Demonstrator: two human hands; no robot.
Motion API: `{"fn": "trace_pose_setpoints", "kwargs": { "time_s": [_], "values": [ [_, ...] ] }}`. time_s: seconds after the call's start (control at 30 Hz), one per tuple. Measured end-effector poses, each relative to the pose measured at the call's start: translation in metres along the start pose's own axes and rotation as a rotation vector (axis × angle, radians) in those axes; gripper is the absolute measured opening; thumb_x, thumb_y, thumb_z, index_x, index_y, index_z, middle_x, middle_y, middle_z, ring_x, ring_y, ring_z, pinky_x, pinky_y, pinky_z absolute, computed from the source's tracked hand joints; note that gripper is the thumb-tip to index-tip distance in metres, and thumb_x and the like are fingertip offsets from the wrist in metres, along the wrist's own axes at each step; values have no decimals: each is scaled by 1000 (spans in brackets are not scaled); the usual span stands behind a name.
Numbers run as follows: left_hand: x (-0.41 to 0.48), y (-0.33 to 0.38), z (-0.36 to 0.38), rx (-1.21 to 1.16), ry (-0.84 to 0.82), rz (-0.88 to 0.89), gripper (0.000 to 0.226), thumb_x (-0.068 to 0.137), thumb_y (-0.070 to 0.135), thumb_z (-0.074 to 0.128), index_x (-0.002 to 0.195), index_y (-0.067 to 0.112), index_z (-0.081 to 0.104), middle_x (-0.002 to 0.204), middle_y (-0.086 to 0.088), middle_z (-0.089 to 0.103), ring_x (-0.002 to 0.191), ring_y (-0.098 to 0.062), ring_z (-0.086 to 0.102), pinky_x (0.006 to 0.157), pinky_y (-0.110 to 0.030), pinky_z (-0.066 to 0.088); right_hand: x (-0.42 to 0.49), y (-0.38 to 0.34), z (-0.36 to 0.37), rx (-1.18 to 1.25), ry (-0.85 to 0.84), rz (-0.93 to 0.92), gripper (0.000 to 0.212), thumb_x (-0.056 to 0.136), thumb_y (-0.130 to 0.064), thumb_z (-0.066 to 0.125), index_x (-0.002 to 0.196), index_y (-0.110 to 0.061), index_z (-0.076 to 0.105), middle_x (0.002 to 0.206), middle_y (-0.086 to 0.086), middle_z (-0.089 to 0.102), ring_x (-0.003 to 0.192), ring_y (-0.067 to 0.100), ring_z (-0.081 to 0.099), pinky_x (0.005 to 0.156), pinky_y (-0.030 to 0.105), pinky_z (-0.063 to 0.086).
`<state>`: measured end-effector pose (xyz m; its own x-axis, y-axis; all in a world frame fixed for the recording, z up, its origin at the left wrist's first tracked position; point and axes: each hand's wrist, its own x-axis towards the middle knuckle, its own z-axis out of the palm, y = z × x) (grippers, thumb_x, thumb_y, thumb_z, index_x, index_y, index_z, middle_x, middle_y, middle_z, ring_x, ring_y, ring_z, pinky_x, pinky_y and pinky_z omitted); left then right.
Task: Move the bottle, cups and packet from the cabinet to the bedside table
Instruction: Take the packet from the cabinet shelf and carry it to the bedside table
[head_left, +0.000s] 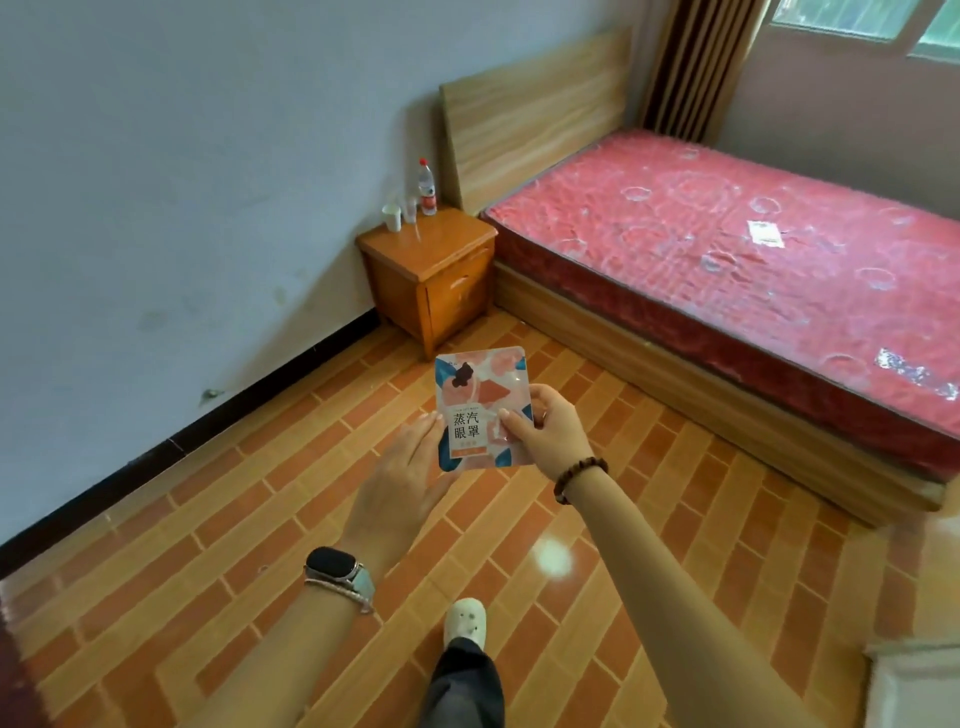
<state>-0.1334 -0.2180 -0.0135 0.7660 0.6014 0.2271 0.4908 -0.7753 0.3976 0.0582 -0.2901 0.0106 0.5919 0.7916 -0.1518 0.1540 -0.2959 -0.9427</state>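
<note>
A flat pink, white and blue packet (480, 395) with black characters is held upright over the floor. My right hand (548, 428) pinches its right edge between thumb and fingers. My left hand (402, 475) lies open, fingers straight, against the packet's lower left edge. Ahead stands the orange wooden bedside table (441, 249). On its back left corner are a clear water bottle (427, 187) with a red cap and label, a white paper cup (391, 216) and a clear cup (410, 209) between them. The cabinet is not in view.
A bed with a red mattress (727, 249) and wooden headboard (535, 109) stands right of the bedside table. A grey wall (182, 182) runs along the left. Orange tiled floor (260, 519) stretches between me and the table. My foot in a white slipper (466, 621) is below.
</note>
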Motion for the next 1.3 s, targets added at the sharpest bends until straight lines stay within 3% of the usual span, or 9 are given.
{"fn": "trace_pose_setpoints", "kwargs": {
  "time_s": [0.17,0.3,0.4,0.5,0.67,0.8,0.93,1.17,1.3],
  "values": [
    [71,-39,2,-46,27,-59,66,92,50,41,146,13,32,147,-4,38,138,-14,32,106,-25,34,82,-22,14,-11,-16,-1,30,93,-23,63,121,-16,53,106,0,69,88,12,70,66,20,59],
    [131,-67,-8,-31,39,-54,64,92,46,43,145,12,32,148,-7,38,139,-18,32,108,-32,36,149,-42,22,-8,-29,-10,28,93,-22,63,119,-17,54,106,1,70,88,11,71,72,29,61],
    [176,-91,-13,18,42,-31,65,91,48,43,145,12,32,148,-6,39,139,-19,32,111,-32,30,189,-59,26,26,-35,-19,26,94,-20,61,118,-17,52,95,-8,67,78,1,68,58,16,56],
    [214,-104,-18,10,60,-29,64,93,46,45,146,13,31,149,-5,37,139,-12,25,111,-32,27,229,-69,26,51,-36,-22,26,94,-19,61,119,-17,51,92,-11,64,75,-2,66,55,12,53],
    [280,-119,-10,-6,39,-50,70,90,54,34,146,12,31,150,-5,35,140,-18,27,112,-33,26,299,-74,21,67,-41,-12,27,94,-21,61,119,-17,52,101,-5,66,81,1,67,57,15,55],
    [336,-130,9,-9,24,-74,65,92,46,43,146,12,31,150,-6,35,141,-20,27,113,-36,30,362,-69,10,44,-48,-24,24,93,-22,62,115,-18,54,108,2,69,89,12,70,62,19,59],
    [400,-136,27,-6,24,-103,66,92,47,42,146,11,31,149,-7,36,140,-20,28,112,-33,26,431,-69,-8,32,-70,-1,27,94,-22,62,118,-15,54,105,3,70,84,9,71,57,17,56],
    [507,-142,49,-23,80,-165,64,91,37,55,144,9,34,148,-7,38,134,-4,18,110,-27,18,547,-78,-39,-17,-115,-35,26,92,-22,64,117,-15,57,101,1,71,81,8,70,58,20,57],
    [551,-149,55,-22,81,-198,63,91,35,55,143,6,35,146,-11,41,138,-22,31,108,-30,21,599,-80,-42,-43,-139,-35,27,92,-22,64,117,-14,57,103,2,71,83,10,71,59,21,59]
  ]
}}
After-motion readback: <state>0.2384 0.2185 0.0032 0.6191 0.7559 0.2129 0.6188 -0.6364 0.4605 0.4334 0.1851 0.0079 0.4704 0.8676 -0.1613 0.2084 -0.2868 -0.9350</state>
